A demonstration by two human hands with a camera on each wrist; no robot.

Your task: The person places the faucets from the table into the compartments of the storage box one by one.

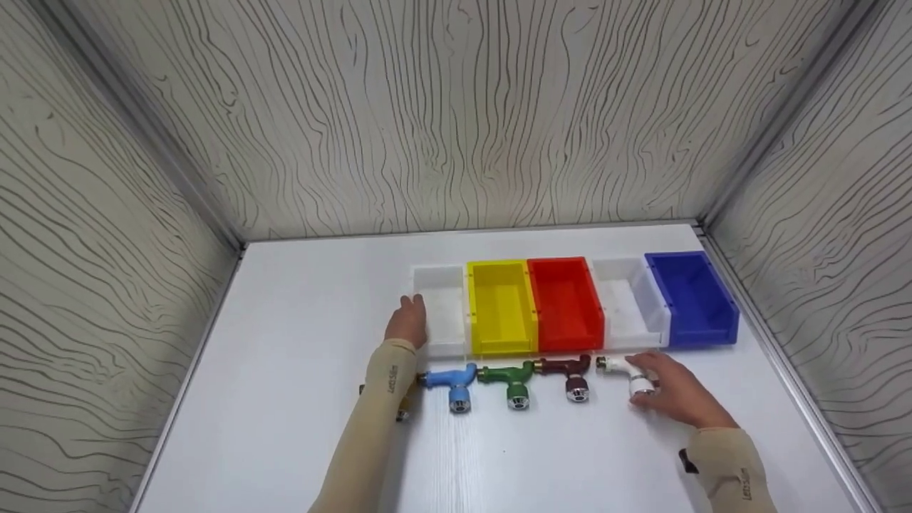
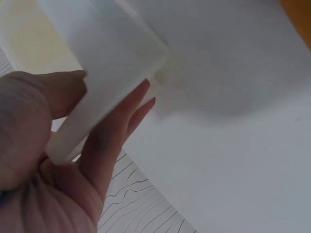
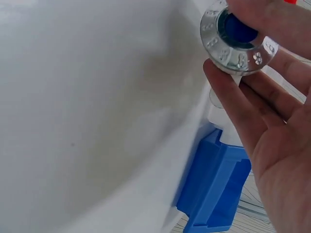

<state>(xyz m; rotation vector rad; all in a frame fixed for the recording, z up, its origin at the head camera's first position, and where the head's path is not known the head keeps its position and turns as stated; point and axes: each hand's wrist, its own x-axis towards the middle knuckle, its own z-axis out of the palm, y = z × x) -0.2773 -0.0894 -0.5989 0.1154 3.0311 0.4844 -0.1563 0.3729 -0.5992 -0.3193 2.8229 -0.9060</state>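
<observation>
My left hand (image 1: 408, 322) pinches the left side wall of the leftmost white bin (image 1: 440, 349). In the left wrist view, that translucent wall (image 2: 114, 53) runs between the thumb and the fingers. At the right end of the tap row, my right hand (image 1: 673, 390) grips a white tap (image 1: 621, 366) lying on the table. The right wrist view shows thumb and fingers about its round, clear-rimmed end (image 3: 214, 41) with a blue centre. Further left lie a dark red tap (image 1: 570, 367), a green tap (image 1: 514, 373) and a blue tap (image 1: 456, 377).
Right of the white bin stand a yellow bin (image 1: 502, 348), a red bin (image 1: 570, 342), another white bin (image 1: 634, 340) and a blue bin (image 1: 702, 335), side by side. A yellow tap (image 1: 405, 406) is mostly hidden by the left forearm. Patterned walls enclose the white table (image 1: 285, 370).
</observation>
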